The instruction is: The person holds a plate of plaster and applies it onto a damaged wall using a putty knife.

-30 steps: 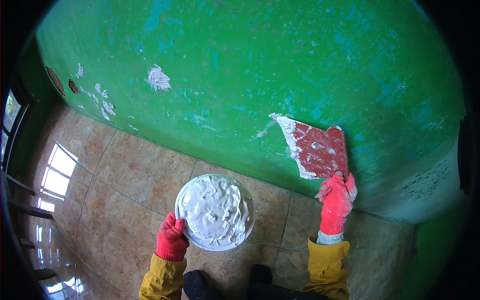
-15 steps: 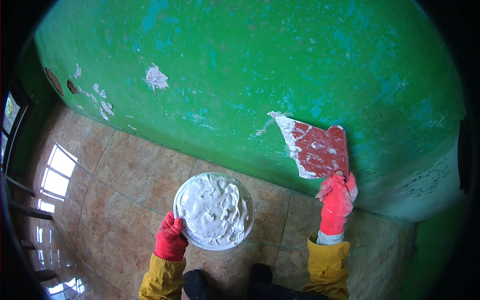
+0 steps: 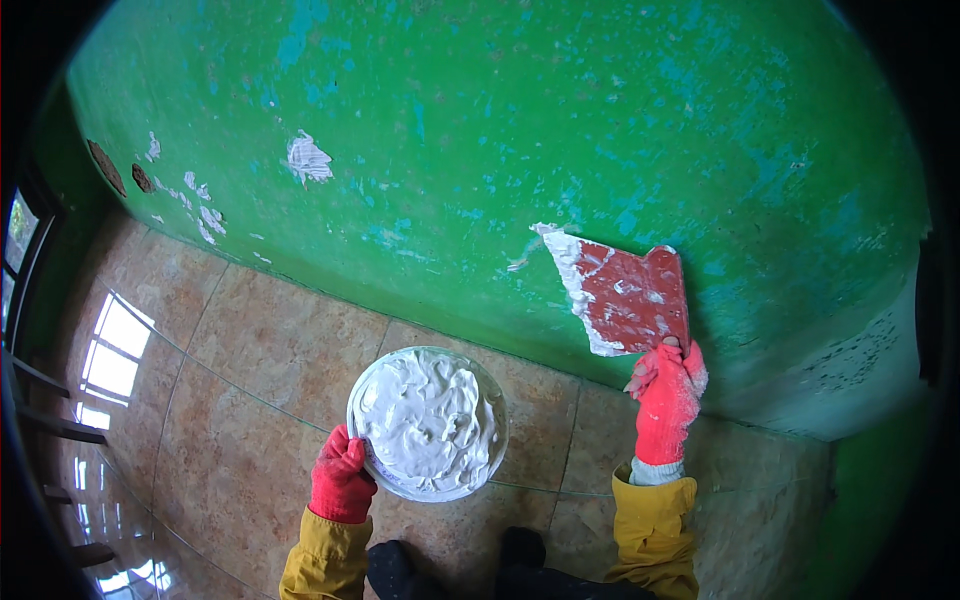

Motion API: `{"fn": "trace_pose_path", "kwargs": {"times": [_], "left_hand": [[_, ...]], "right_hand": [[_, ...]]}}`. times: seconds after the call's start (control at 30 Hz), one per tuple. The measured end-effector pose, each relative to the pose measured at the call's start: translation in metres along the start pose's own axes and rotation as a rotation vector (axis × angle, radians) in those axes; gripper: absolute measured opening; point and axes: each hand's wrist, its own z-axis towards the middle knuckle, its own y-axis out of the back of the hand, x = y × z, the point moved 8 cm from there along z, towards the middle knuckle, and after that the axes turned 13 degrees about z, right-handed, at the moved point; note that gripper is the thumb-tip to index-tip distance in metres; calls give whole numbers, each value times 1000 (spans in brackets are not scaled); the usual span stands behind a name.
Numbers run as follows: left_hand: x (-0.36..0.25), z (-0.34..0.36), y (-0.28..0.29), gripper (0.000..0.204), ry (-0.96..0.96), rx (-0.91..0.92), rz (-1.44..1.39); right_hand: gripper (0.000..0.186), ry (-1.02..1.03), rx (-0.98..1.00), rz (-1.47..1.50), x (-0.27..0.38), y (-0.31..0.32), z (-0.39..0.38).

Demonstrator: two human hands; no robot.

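Observation:
My left hand [image 3: 342, 476], in a red glove, is closed on the left rim of a round tub [image 3: 499, 468] heaped with white putty [image 3: 425, 420]. In a red glove dusted with white, my right hand [image 3: 668, 400] grips a broad red putty spreader [image 3: 640, 298]. White putty coats the spreader's left edge, and that edge lies against or very close to the green wall [image 3: 450, 150]. A small smear of putty [image 3: 543, 229] shows on the wall at the blade's upper left corner. The right fingers are partly hidden behind the spreader's lower end.
On the wall to the left are a white putty patch [image 3: 308, 158], several smaller white spots [image 3: 211, 219] and two brown holes [image 3: 142, 178]. A thin cable [image 3: 250, 386] crosses the tiled floor [image 3: 260, 330]. My dark shoes [image 3: 522, 548] stand below the tub. Dark rails [image 3: 62, 426] are at far left.
My right hand and the spreader have shifted slightly left, with the wall marks shifting a little the same way in view. The left hand and tub have stayed nearly still.

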Motion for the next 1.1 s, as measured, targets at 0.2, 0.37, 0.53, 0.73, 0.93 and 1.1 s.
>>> {"fn": "trace_pose_path", "kwargs": {"times": [0.2,0.37,0.53,0.73,0.93,1.1], "left_hand": [[1,0,2,33,-10,10,11],[-3,1,-2,33,-21,9,5],[0,1,-1,32,-7,26,-4],[-3,3,-5,32,-10,30,-22],[-3,0,-2,33,-20,43,-2],[-2,0,-2,33,-16,30,-1]], "right_hand": [[10,-45,-14,-29,-7,16,4],[6,-26,-25,-3,-3,1,2],[7,3,1,-22,-1,28,6],[8,27,14,29,1,24,-4],[12,-37,79,40,-13,-2,-10],[15,1,62,59,-8,-11,-9]]}}
